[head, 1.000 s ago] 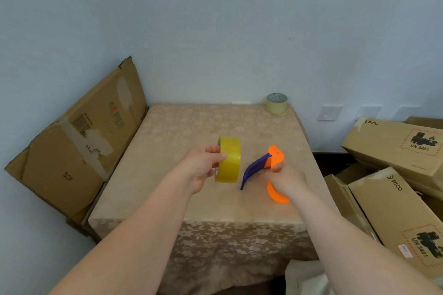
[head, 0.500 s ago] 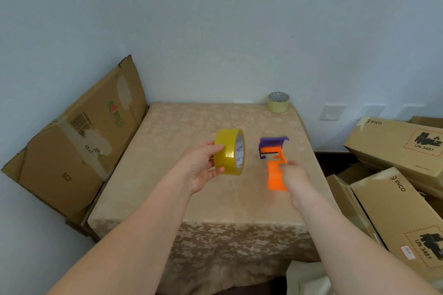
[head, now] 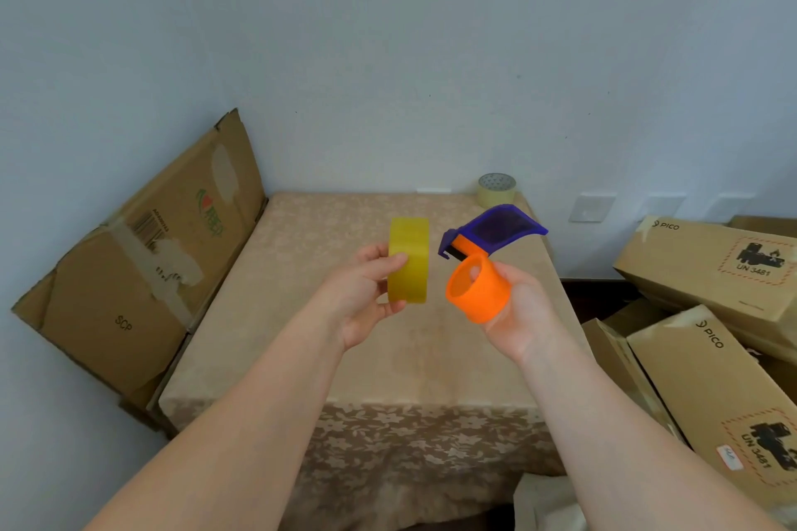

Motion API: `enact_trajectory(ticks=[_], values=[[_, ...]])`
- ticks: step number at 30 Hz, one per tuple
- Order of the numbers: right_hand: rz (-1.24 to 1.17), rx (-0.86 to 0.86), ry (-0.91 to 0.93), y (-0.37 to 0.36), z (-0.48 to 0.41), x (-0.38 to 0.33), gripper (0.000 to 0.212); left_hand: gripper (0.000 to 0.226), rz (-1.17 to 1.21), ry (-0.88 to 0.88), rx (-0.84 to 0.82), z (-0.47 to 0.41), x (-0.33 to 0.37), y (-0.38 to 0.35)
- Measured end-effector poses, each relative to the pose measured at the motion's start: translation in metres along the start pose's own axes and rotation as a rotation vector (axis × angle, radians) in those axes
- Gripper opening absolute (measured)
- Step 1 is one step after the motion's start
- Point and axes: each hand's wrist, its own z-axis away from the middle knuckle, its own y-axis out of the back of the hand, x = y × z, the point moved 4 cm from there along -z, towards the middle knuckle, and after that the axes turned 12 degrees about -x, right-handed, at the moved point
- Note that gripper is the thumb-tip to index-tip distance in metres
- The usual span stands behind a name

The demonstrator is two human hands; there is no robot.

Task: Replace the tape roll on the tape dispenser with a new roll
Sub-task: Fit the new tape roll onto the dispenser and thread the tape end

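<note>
My left hand holds a yellow tape roll upright above the table, its edge toward me, thumb on its front rim. My right hand grips the tape dispenser. Its orange hub ring is bare and its open end points left at the roll. The purple guard sticks up behind the hub. A small gap separates the roll from the hub. A pale, nearly used-up tape roll stands at the table's far right corner.
The table wears a beige floral cloth and stands against a white wall. A flattened cardboard box leans at its left. Stacked PICO cartons crowd the right side.
My right hand turned the dispenser so the hub's open end now faces the roll. Both hands rose and came closer together. The roll turned edge-on to me.
</note>
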Motion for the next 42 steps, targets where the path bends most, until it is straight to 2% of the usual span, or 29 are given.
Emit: enact_trajectory(ticks=[4,9,13,19,25,30,33,37,39,41,42], values=[[0.080,-0.094,0.067,-0.015,0.002,0.000,0.025,0.011,-0.107,0.002,-0.064,0.004,0.004,-0.010],[0.263,-0.132,0.134,-0.029,0.008,0.006,0.037,0.010,-0.229,0.014,-0.081,0.006,0.007,-0.023],[0.360,-0.233,0.161,-0.039,0.015,0.006,0.024,0.013,-0.199,0.024,-0.073,0.007,0.010,-0.026],[0.369,-0.280,0.169,-0.048,0.017,0.010,0.023,0.005,-0.056,0.069,-0.006,0.011,0.015,-0.026],[0.396,-0.341,0.109,-0.057,0.020,0.018,0.051,0.012,-0.082,0.083,0.033,0.008,0.017,-0.026],[0.298,-0.336,0.080,-0.057,0.020,0.018,0.046,0.014,-0.190,0.083,0.014,0.009,0.018,-0.024],[0.151,-0.386,0.040,-0.063,0.021,0.016,0.042,0.025,-0.277,0.084,-0.004,0.010,0.018,-0.024],[-0.030,-0.351,0.035,-0.062,0.018,0.014,0.041,0.021,-0.412,-0.042,0.119,0.008,0.022,-0.019],[-0.101,-0.322,0.041,-0.058,0.018,0.012,0.040,0.036,-0.409,-0.051,0.202,0.007,0.019,-0.010],[-0.158,-0.305,0.040,-0.054,0.018,0.011,0.039,0.055,-0.315,0.048,0.247,0.008,0.013,-0.001],[-0.185,-0.302,0.043,-0.051,0.017,0.011,0.040,0.056,-0.237,0.118,0.219,0.010,0.009,0.000]])
